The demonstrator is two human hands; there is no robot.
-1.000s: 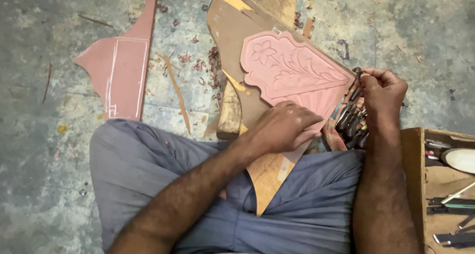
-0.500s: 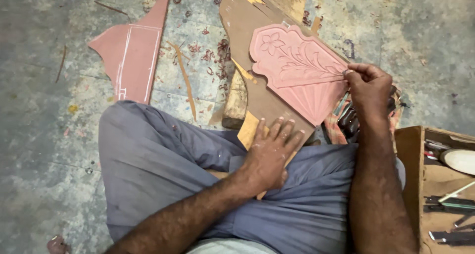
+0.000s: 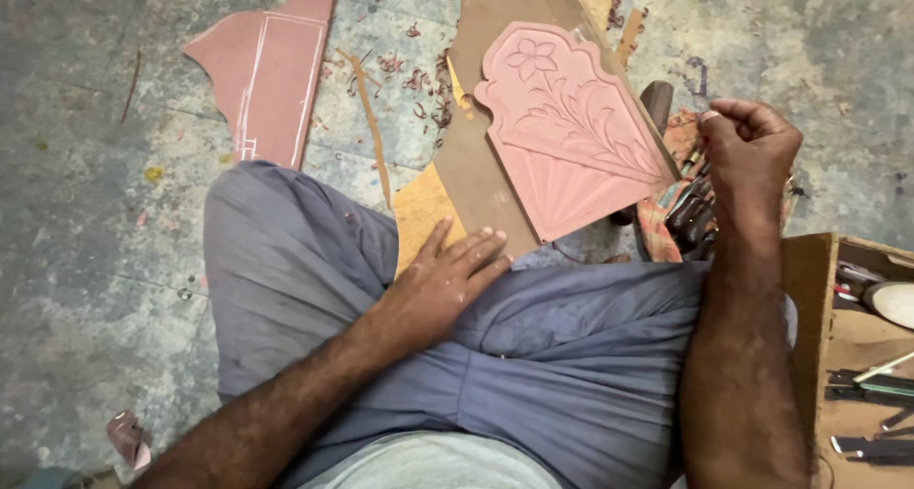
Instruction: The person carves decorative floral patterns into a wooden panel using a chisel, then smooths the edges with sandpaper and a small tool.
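Our left hand [image 3: 443,284] has slid off the carved pink panel [image 3: 571,137] to rest flat and open on our lap, while our right hand [image 3: 747,151] has closed its grip over the bundled carving tools [image 3: 687,208] just beside the panel's right edge.

Well up and to the left of the left hand [image 3: 443,279], a pink offcut [image 3: 267,70] marked with white lines lies flat on the grey concrete floor [image 3: 95,213]. Between that offcut and the hand, a thin wooden strip [image 3: 371,132] runs slantwise, with reddish shavings [image 3: 419,79] scattered just above it. Far below and left of the same hand sits a small pinkish scrap [image 3: 129,437]. Below and to the right of the right hand [image 3: 747,151] stands an open wooden box [image 3: 809,289] holding several metal tools [image 3: 871,384] and a pale round object [image 3: 895,303].
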